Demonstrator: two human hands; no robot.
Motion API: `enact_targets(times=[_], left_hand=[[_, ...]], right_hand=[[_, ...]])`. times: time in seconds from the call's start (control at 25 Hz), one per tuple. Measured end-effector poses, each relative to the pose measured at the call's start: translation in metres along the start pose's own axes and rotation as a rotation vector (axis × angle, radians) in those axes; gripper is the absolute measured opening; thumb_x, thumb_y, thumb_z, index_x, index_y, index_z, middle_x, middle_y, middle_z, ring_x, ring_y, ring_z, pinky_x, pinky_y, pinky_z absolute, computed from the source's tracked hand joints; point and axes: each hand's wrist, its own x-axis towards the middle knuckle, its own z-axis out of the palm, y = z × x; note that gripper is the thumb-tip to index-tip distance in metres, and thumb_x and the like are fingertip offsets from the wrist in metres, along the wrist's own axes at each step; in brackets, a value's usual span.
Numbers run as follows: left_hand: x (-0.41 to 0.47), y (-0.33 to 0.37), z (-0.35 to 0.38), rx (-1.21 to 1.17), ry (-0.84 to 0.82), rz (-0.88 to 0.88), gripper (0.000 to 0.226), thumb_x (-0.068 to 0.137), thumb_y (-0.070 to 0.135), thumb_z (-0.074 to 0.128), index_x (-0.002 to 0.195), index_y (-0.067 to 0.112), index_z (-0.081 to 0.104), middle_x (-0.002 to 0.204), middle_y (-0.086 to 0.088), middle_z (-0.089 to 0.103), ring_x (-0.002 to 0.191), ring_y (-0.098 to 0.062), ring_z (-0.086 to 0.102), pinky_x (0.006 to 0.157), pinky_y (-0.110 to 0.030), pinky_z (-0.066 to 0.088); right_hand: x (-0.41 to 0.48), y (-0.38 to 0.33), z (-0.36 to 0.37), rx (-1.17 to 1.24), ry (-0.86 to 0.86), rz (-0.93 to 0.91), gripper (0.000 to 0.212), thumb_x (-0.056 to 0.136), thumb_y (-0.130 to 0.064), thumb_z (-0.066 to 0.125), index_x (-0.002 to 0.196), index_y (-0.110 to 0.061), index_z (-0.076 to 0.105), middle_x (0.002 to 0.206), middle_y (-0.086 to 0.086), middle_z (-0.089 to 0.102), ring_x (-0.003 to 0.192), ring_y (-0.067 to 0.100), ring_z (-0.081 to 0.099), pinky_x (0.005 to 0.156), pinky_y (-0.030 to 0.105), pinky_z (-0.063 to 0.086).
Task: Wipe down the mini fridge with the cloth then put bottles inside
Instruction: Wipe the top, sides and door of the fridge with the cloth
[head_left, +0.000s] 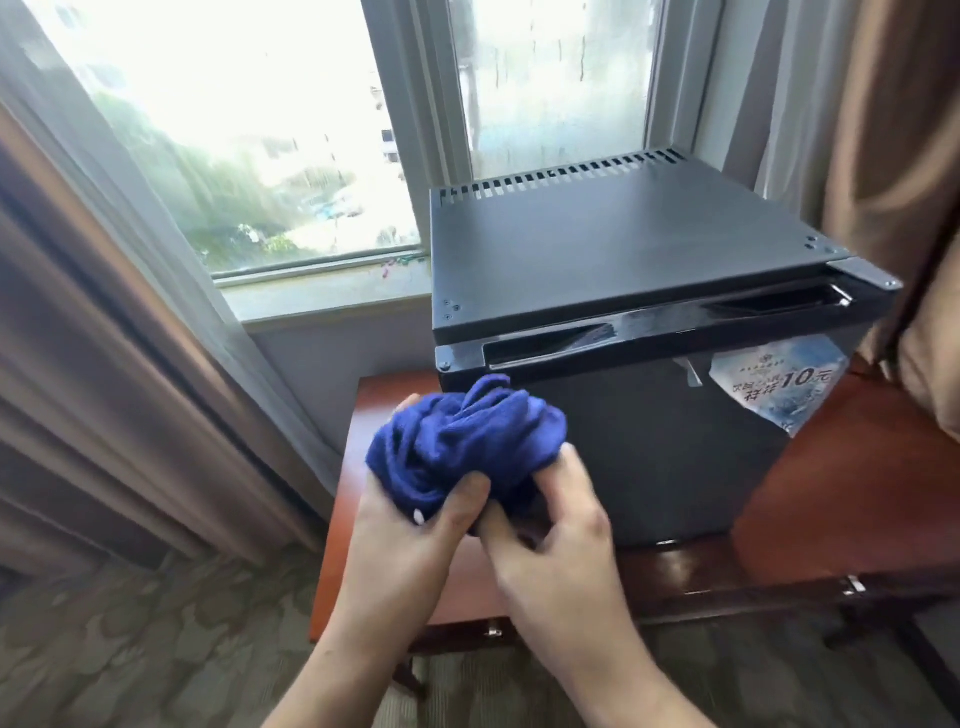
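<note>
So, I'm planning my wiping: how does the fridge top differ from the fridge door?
The fridge top is matte, with vent slots along its back edge; the fridge door is glossy and reflective. The door carries a sticker; the top has none. Both are black.

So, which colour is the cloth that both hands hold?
The cloth is dark blue, bunched up; the head view shows it clearly.

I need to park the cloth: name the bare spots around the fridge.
The fridge top is bare from vent slots to front edge. The table is bare right of the fridge. In front, left hand and right hand crowd round the cloth.
</note>
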Motion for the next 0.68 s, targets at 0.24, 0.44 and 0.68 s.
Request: enact_targets(times=[0.24, 0.44, 0.68], left_hand=[[0.051, -0.022, -0.017, -0.167, -0.12, -0.048, 0.038, 0.084, 0.037, 0.076, 0.121, 0.032, 0.066, 0.117, 0.001, 0.075, 0.11, -0.022, 0.071, 0.096, -0.05, 0.055], [0.043, -0.086, -0.045, -0.303, -0.411, -0.391, 0.024, 0.091, 0.024, 0.071, 0.115, 0.027, 0.071, 0.108, -0.01, 0.076, 0.092, -0.024, 0.07, 0.081, -0.045, 0.06], [0.039, -0.12, -0.079, -0.373, -0.547, -0.738, 0.028, 0.085, 0.007, 0.067, 0.103, 0.026, 0.073, 0.108, -0.017, 0.076, 0.097, -0.032, 0.075, 0.087, -0.055, 0.058]], right_hand=[[0.031, -0.001, 0.039, -0.374, 0.205, -0.066, 0.022, 0.087, -0.021, 0.075, 0.102, -0.035, 0.066, 0.099, -0.008, 0.054, 0.081, -0.008, 0.064, 0.071, -0.001, 0.043], [-0.003, 0.052, 0.077, -0.522, 0.316, 0.261, 0.034, 0.082, -0.015, 0.079, 0.098, -0.043, 0.07, 0.112, -0.01, 0.062, 0.09, -0.001, 0.066, 0.079, 0.016, 0.053], [-0.036, 0.074, 0.096, -0.074, 0.37, 0.639, 0.042, 0.08, -0.039, 0.075, 0.119, -0.046, 0.063, 0.106, 0.005, 0.08, 0.09, 0.035, 0.078, 0.08, 0.058, 0.062]])
